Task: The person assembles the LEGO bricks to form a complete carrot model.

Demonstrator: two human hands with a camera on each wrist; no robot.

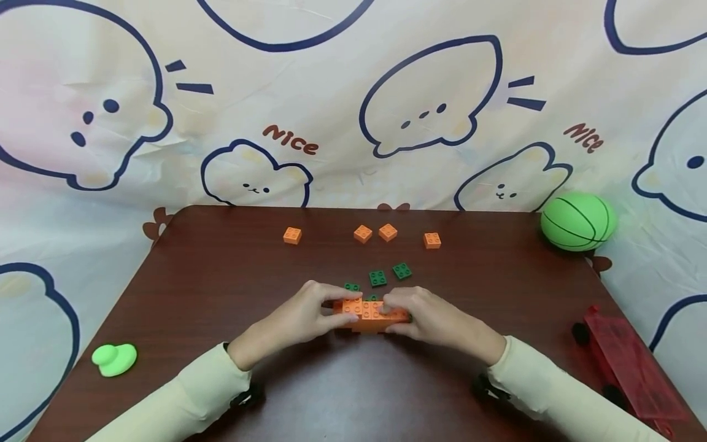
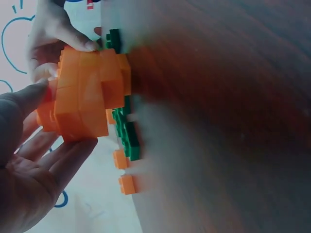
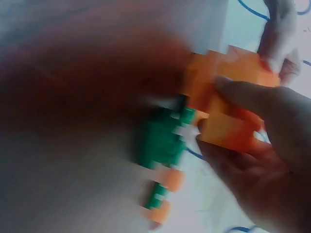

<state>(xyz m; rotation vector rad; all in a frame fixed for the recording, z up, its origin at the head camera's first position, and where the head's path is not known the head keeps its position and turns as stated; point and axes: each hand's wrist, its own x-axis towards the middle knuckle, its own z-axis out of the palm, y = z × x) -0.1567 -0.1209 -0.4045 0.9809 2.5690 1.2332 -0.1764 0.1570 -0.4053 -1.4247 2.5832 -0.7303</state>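
Orange interlocking-brick assembly (image 1: 371, 325), gripped at its left end by the left hand (image 1: 309, 313) and at its right by the right hand (image 1: 428, 313), is at the middle of the brown table (image 1: 221, 264), with green four-stud bricks (image 1: 378, 279) just beyond and loose orange bricks (image 1: 363, 234) near the far edge.

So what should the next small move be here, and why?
Probably a gentle inward squeeze to firm the joints: the left hand and right hand grip opposite ends of the orange brick stack, so they could press evenly. Whether every brick in it is fully seated, I can't tell.
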